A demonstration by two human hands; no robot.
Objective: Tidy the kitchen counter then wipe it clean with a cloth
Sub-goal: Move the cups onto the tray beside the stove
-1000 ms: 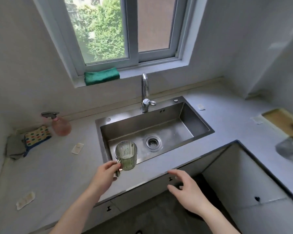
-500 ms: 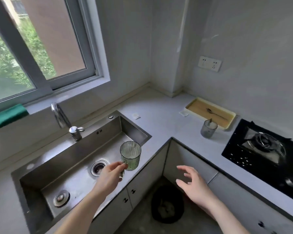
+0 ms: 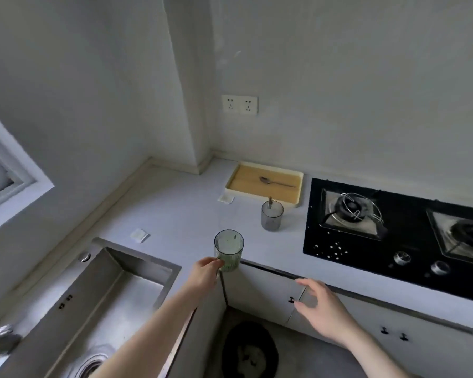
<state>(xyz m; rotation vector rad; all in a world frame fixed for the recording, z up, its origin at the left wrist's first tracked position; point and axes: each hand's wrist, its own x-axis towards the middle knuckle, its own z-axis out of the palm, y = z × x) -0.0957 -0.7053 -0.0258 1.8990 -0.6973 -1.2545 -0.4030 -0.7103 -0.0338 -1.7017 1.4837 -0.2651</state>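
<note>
Green ribbed glass (image 3: 228,253) — upright, held up at the counter's front edge by the inner corner, its mouth open upward. Left hand (image 3: 204,272) grips it low on the side, fingers curled round the base; the arm reaches in from 6 o'clock. Whether the base touches the counter (image 3: 180,214) cannot be told.

Right hand (image 3: 321,309) is at 4 o'clock from the glass, in front of the cabinet doors (image 3: 262,293), fingers spread and loosely bent, holding nothing.

At 1 o'clock from the green glass, well apart: a grey tumbler (image 3: 272,215) standing upright on the counter, something small poking above its rim — too small to identify. Just behind it, at 12 to 1 o'clock, a cream tray (image 3: 298,199) with a yellowish floor; a metal spoon (image 3: 276,182) lies in it.

At 3 o'clock: black gas hob (image 3: 366,249), two burners, two knobs at its front, pale specks on the glass near the left front corner.

At 8 o'clock: steel sink (image 3: 107,301), drain visible at the bottom edge.

Two small white packets on the counter, one (image 3: 139,236) at 9 to 10 o'clock, one (image 3: 225,199) at 12 o'clock beside the tray.

Double wall socket (image 3: 239,104) above the tray. Dark round bin (image 3: 250,350) on the floor at 6 o'clock.
</note>
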